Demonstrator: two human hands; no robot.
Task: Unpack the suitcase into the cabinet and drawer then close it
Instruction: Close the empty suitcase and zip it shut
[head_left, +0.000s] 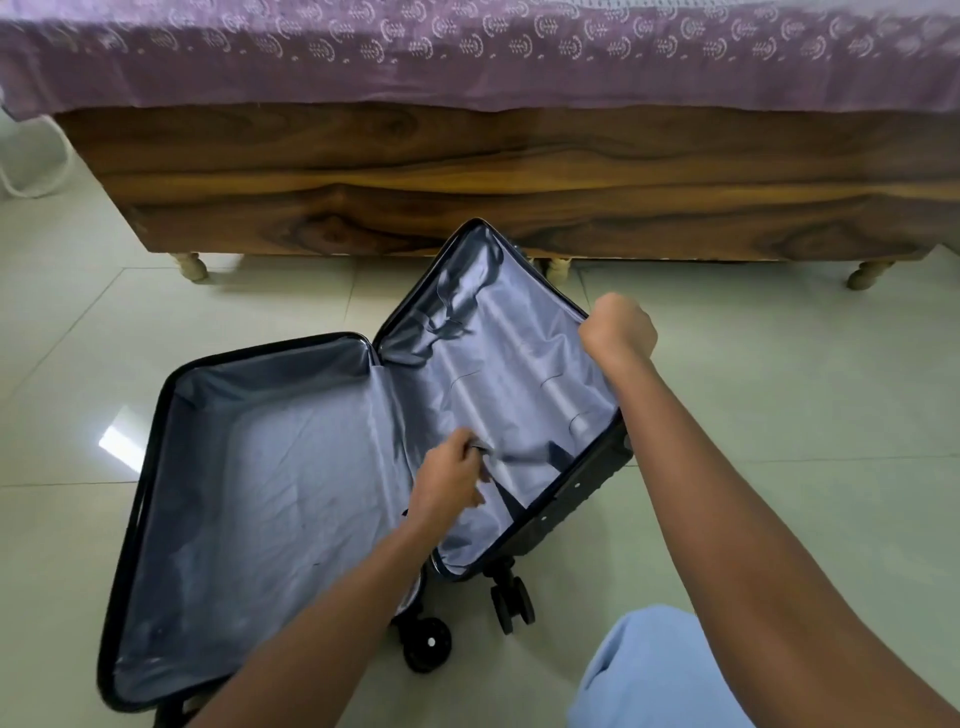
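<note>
A dark hard-shell suitcase (156, 467) lies open on the tiled floor. Both halves show only grey-blue lining and hold nothing. Its left half lies flat. The right half (519, 364) is tilted up off the floor, wheels (511, 603) at its near end. My right hand (618, 327) grips the raised half's right rim with curled fingers. My left hand (449, 480) is inside that half near the hinge and pinches a small grey piece, possibly a strap end or zipper pull, against the lining.
A wooden bed (467, 176) with a purple patterned sheet (467, 52) stands right behind the suitcase, its turned legs on the floor. My knee in light blue cloth (649, 670) is at the bottom right. Glossy floor tiles (779, 389) surround the case.
</note>
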